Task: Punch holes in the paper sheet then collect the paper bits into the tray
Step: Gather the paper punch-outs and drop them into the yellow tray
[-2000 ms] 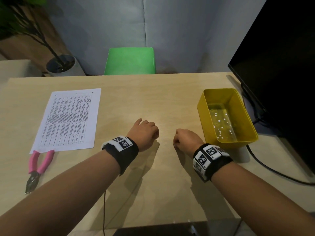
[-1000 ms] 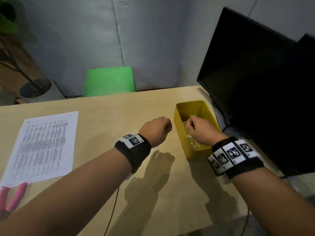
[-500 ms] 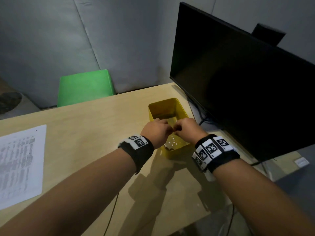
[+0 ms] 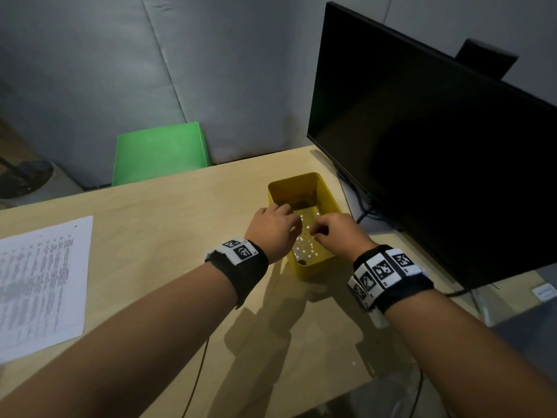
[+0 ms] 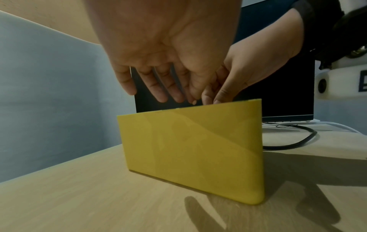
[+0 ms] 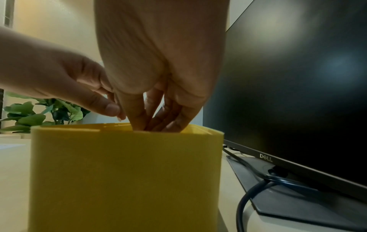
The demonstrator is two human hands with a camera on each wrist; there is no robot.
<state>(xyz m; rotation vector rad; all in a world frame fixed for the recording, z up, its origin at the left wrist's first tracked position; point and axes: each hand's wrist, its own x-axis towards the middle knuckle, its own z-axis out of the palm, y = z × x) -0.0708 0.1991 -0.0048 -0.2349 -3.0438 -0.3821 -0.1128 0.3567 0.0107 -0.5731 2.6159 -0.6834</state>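
Head view: both hands, left and right, hang over the yellow tray on the bench, fingers drooping loosely, holding nothing visible. White paper bits dot the tray floor. The sheet lies well to the left. Only the right wrist view shows fingertips dipping below the rim.

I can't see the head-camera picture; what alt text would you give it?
Two hands, the left hand and right hand, meet over an open yellow tray with small white paper bits in it, on a light wooden table. A printed paper sheet lies to the left; a dark monitor stands on the right.
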